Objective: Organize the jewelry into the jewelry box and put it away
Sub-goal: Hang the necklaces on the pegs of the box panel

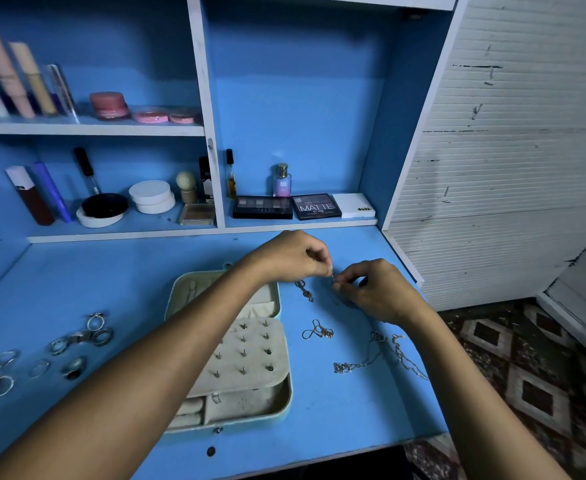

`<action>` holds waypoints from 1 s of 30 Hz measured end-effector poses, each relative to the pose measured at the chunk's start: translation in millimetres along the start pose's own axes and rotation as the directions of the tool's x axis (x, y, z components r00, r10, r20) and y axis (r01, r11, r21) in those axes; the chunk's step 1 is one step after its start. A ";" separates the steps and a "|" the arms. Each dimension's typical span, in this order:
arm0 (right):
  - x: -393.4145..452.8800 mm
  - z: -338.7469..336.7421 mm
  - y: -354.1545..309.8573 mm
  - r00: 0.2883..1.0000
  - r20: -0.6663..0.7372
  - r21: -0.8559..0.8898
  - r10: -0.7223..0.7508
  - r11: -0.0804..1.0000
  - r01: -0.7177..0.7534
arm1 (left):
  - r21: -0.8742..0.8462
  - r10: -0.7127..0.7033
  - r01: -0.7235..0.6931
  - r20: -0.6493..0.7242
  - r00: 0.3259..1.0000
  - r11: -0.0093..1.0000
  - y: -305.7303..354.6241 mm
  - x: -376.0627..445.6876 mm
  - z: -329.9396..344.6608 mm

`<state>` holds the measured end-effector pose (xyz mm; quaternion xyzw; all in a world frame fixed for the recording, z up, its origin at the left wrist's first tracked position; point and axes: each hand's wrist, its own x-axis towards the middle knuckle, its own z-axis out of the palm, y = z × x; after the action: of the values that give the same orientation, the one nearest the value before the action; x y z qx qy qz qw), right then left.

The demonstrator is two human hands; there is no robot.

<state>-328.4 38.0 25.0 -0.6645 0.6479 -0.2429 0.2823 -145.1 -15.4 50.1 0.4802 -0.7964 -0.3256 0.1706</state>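
1. Hands meet above the blue desk (353, 410): left hand (293, 256) and right hand (376, 291) both pinch a tiny silver piece (332, 278), fingers curled; what it is cannot be made out.
2. Open jewelry box (286, 396) lies partly hidden under the left forearm.
3. Rings (77, 337) sit left, chains (357, 365) right.

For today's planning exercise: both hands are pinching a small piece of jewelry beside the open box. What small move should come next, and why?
Probably carry the small piece, pinched by the left hand and right hand, left to the open jewelry box, which lies just beside them.
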 end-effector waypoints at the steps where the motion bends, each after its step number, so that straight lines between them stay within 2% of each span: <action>1: -0.6 -0.4 -1.0 1.000 -0.004 -0.007 0.002 1.000 -0.002 | -0.001 -0.008 0.008 -0.001 1.000 1.000 -1.7 -0.1 -0.4; 5: -2.5 -3.2 -4.5 1.000 -0.024 0.019 0.010 1.000 -0.009 | -0.031 -0.037 0.037 -0.001 0.999 0.999 -4.2 -2.2 -0.8; 9: -2.6 -6.8 -9.5 0.999 -0.040 0.060 -0.009 0.998 0.012 | -0.225 -0.067 0.066 0.002 0.998 0.972 -0.9 -6.9 -0.8; 13: -1.7 -10.9 -17.0 0.997 -0.066 0.168 -0.033 0.985 0.043 | -0.303 -0.080 0.075 -0.002 0.997 0.950 2.7 -11.8 -6.2; 19: 0.3 -15.5 -40.8 0.979 -0.185 0.238 -0.082 0.963 0.126 | -0.435 -0.028 0.007 -0.041 0.999 0.900 9.7 -18.0 -22.5; 25: 4.2 -23.2 -68.1 0.965 -0.235 0.348 -0.114 0.917 0.193 | -0.518 0.004 -0.054 -0.096 0.995 0.854 14.2 -28.8 -49.7; 30: 8.5 -24.7 -89.1 0.964 -0.226 0.461 -0.137 0.857 0.230 | -0.513 0.008 -0.084 -0.149 0.989 0.854 18.3 -40.8 -72.5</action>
<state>-280.5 28.1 104.0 -0.6063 0.5233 -0.4835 0.3534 -95.0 0.5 117.2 0.4193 -0.6767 -0.4884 0.3573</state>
